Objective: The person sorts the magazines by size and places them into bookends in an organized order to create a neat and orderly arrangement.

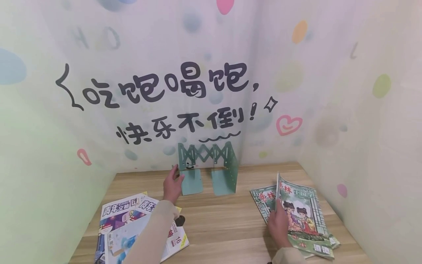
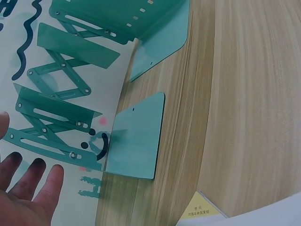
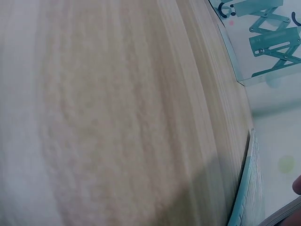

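A green folding bookend (image 1: 224, 181) with a criss-cross lattice back stands at the rear of the wooden table. My left hand (image 1: 173, 185) is at its left end, fingers extended and fingertips right by the side plate. In the left wrist view, the fingers (image 2: 49, 188) show beside the bookend's lattice (image 2: 56, 77), holding nothing. On the right, my right hand (image 1: 279, 223) grips the left edge of a green magazine (image 1: 304, 216) with two cartoon girls on its cover. Its gripped edge is raised over another green magazine (image 1: 262, 198) lying on the table.
Several magazines (image 1: 115, 209) lie overlapping at the left front, partly hidden under my left forearm. The wooden table (image 1: 224, 223) is bordered by a printed fabric curtain (image 1: 204, 44) behind and pale walls at both sides.
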Demonstrator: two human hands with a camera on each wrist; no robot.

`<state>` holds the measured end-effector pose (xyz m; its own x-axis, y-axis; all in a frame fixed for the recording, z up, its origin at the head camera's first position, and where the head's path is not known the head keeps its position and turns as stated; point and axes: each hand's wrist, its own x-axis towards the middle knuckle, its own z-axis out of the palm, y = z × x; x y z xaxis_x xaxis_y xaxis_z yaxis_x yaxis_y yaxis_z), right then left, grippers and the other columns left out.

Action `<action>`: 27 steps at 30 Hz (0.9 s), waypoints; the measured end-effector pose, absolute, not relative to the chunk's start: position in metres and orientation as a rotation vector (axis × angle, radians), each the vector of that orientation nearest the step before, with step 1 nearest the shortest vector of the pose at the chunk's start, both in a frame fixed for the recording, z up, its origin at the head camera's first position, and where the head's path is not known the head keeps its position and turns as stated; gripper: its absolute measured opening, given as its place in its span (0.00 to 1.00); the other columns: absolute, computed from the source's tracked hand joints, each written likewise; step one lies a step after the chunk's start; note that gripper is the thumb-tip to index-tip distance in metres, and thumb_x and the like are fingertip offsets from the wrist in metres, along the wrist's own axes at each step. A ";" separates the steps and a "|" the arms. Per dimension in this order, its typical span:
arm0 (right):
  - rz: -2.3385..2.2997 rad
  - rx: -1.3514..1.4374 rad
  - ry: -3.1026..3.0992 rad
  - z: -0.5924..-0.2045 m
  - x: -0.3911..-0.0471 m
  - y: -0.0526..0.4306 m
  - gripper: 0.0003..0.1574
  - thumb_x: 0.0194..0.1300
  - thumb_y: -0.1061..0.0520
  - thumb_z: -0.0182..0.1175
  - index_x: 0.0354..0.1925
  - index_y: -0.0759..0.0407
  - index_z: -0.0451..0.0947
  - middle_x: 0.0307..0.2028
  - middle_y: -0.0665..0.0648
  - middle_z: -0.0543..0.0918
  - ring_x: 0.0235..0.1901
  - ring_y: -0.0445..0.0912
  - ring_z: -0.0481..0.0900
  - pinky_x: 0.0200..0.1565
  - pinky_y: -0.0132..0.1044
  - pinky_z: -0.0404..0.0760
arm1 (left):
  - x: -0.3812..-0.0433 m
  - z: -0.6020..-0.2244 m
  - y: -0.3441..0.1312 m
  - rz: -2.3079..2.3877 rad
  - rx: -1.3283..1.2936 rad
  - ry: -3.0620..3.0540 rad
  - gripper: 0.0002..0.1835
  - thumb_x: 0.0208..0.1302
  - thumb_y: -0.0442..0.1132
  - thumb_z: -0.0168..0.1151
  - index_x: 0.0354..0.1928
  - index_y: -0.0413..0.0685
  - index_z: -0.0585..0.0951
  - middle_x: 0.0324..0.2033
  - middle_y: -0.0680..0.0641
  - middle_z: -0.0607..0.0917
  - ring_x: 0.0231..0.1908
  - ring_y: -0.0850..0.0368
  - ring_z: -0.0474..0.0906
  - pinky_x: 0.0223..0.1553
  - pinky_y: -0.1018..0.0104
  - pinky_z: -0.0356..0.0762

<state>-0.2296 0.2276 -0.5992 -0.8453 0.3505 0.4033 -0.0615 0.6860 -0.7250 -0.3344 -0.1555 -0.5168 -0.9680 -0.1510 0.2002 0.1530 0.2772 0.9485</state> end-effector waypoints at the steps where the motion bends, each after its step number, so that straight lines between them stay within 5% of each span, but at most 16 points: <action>1: 1.058 -0.243 -2.373 -0.600 -0.230 0.228 0.33 0.64 0.73 0.48 0.68 0.76 0.59 0.64 0.77 0.65 0.62 0.70 0.64 0.62 0.61 0.64 | -0.335 -0.517 -0.155 -1.747 -0.005 -2.300 0.30 0.72 0.36 0.55 0.73 0.46 0.60 0.69 0.40 0.66 0.62 0.39 0.70 0.55 0.51 0.76; 17: 1.091 -0.339 -2.290 -0.597 -0.229 0.226 0.36 0.54 0.73 0.51 0.64 0.72 0.67 0.54 0.78 0.75 0.48 0.68 0.76 0.48 0.63 0.74 | -0.336 -0.514 -0.156 -1.717 0.034 -2.342 0.30 0.71 0.36 0.55 0.73 0.49 0.61 0.69 0.41 0.66 0.61 0.41 0.71 0.55 0.51 0.76; 27: 1.119 -0.333 -2.211 -0.593 -0.228 0.224 0.38 0.54 0.75 0.51 0.65 0.69 0.68 0.56 0.76 0.75 0.54 0.68 0.74 0.53 0.63 0.72 | -0.342 -0.514 -0.153 -1.692 0.003 -2.309 0.28 0.71 0.34 0.55 0.72 0.45 0.63 0.67 0.38 0.69 0.61 0.39 0.71 0.56 0.50 0.76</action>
<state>-0.2276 0.2235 -0.5932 -0.7696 0.4797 0.4216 -0.0556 0.6073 -0.7925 -0.3417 -0.1530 -0.5135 -0.9614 -0.1644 0.2207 0.1609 0.3148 0.9354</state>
